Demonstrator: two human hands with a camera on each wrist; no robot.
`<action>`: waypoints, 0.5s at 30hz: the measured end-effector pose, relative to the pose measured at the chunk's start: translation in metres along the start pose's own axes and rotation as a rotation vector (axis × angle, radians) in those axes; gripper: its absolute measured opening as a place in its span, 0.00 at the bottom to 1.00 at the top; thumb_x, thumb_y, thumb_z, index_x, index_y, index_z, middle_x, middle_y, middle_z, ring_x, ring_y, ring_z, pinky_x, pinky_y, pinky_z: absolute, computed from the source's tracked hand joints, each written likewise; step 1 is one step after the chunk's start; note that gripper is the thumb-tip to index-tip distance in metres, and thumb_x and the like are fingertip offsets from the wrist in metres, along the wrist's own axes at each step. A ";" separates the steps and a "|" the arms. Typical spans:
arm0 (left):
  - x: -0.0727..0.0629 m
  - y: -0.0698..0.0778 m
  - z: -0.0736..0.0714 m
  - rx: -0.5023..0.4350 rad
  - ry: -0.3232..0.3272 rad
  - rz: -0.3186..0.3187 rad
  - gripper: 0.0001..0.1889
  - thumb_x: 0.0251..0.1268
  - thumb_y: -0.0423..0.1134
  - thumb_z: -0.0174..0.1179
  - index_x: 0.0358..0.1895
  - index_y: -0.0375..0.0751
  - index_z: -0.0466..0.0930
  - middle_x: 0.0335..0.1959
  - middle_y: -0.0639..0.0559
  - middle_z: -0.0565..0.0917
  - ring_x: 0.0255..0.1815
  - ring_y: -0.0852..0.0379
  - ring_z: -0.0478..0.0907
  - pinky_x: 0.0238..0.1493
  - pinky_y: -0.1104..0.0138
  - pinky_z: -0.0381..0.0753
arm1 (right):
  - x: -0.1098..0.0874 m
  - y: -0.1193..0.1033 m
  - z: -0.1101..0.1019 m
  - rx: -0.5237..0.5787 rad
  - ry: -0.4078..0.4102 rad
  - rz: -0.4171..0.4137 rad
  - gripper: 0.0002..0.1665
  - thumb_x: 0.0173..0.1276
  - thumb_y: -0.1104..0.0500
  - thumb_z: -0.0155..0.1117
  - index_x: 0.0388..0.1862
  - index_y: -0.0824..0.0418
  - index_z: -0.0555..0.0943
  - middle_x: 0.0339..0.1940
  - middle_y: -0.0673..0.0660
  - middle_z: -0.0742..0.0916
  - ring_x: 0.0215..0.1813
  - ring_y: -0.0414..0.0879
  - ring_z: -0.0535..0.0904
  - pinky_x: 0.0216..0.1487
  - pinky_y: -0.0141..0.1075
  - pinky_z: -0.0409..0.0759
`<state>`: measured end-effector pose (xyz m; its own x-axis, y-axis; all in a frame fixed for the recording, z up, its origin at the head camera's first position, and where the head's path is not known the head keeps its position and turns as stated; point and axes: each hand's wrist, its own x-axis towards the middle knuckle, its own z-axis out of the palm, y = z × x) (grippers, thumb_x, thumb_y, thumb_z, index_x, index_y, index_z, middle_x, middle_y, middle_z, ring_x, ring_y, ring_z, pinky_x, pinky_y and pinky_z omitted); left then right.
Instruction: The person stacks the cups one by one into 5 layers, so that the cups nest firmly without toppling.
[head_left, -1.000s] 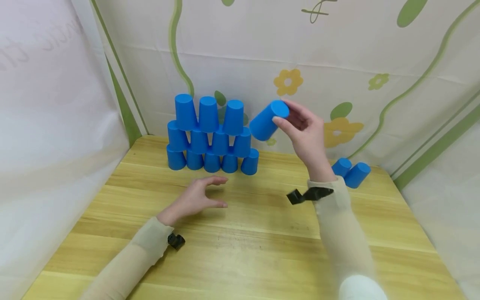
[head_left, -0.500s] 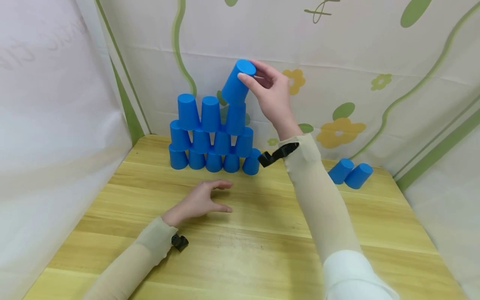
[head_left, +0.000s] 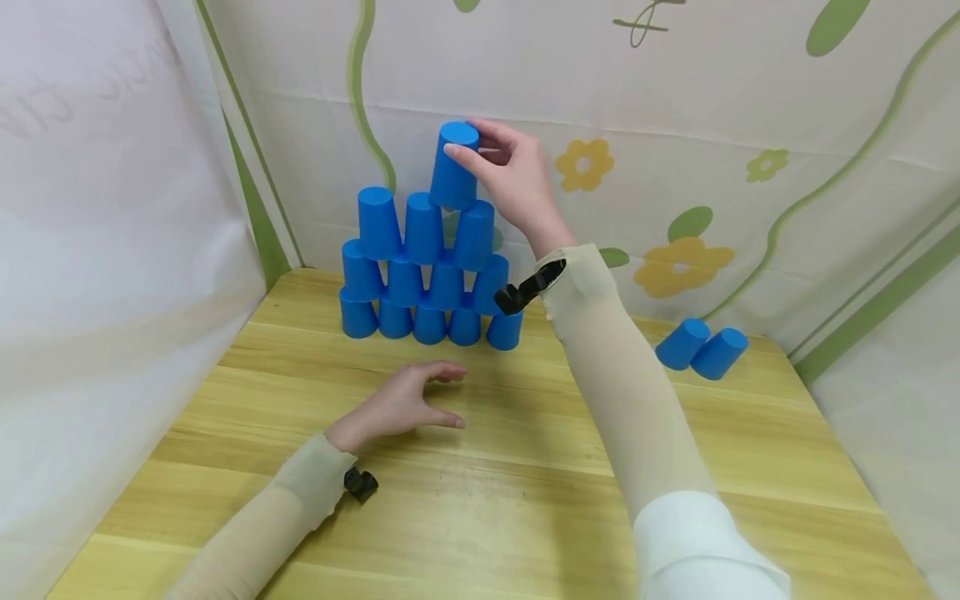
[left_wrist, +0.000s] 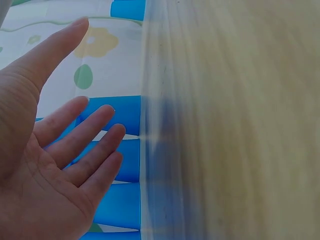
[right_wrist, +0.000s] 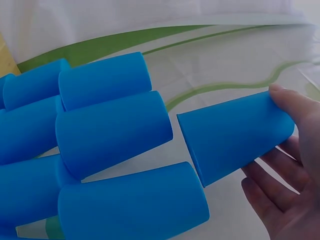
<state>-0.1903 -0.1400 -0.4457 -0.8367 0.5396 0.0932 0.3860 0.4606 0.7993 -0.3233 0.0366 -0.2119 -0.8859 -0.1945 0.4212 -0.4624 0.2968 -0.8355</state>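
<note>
My right hand (head_left: 517, 179) pinches an upside-down blue plastic cup (head_left: 454, 171) near its closed end, thumb in front and fingers behind. That cup is nearly upright over the gap between the middle cup (head_left: 424, 229) and the right cup (head_left: 475, 237) of the stack's third row. In the right wrist view the held cup's rim (right_wrist: 191, 150) lies close to their tops; whether it touches cannot be told. Below, the stack has a middle row (head_left: 405, 282) and a bottom row (head_left: 430, 324) of matching cups. My left hand (head_left: 397, 402) holds nothing, fingers spread, before the stack.
Two more blue cups, one (head_left: 682, 344) leaning beside another (head_left: 720, 353), stand tilted at the right back of the wooden table (head_left: 480, 508). A patterned white curtain (head_left: 525, 67) hangs close behind the stack. White cloth (head_left: 112, 250) borders the left side.
My right hand has carried the cup up and left from beside the stack to above its third row, turning it from tilted to nearly upright. The left hand has barely moved.
</note>
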 end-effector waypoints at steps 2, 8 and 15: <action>0.000 0.000 0.000 0.001 -0.001 -0.005 0.40 0.53 0.51 0.79 0.69 0.42 0.75 0.63 0.49 0.81 0.65 0.49 0.75 0.66 0.47 0.73 | 0.000 -0.001 0.001 -0.006 -0.009 0.007 0.32 0.66 0.45 0.75 0.68 0.48 0.80 0.57 0.49 0.86 0.57 0.44 0.82 0.57 0.37 0.80; -0.001 0.000 -0.001 0.000 -0.005 -0.010 0.41 0.53 0.52 0.79 0.70 0.42 0.75 0.64 0.49 0.80 0.65 0.49 0.75 0.66 0.48 0.73 | 0.000 -0.001 0.003 -0.024 -0.025 0.017 0.33 0.66 0.44 0.74 0.69 0.49 0.80 0.57 0.49 0.86 0.56 0.43 0.82 0.57 0.38 0.80; -0.001 -0.002 -0.001 -0.011 -0.008 0.002 0.40 0.54 0.52 0.79 0.69 0.41 0.75 0.64 0.47 0.80 0.65 0.48 0.75 0.66 0.48 0.72 | 0.000 -0.001 0.005 -0.030 -0.033 0.038 0.34 0.67 0.43 0.73 0.71 0.49 0.78 0.58 0.49 0.85 0.58 0.44 0.80 0.59 0.39 0.79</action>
<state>-0.1910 -0.1422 -0.4466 -0.8330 0.5459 0.0898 0.3831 0.4522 0.8055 -0.3230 0.0319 -0.2128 -0.9012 -0.2136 0.3772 -0.4301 0.3320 -0.8395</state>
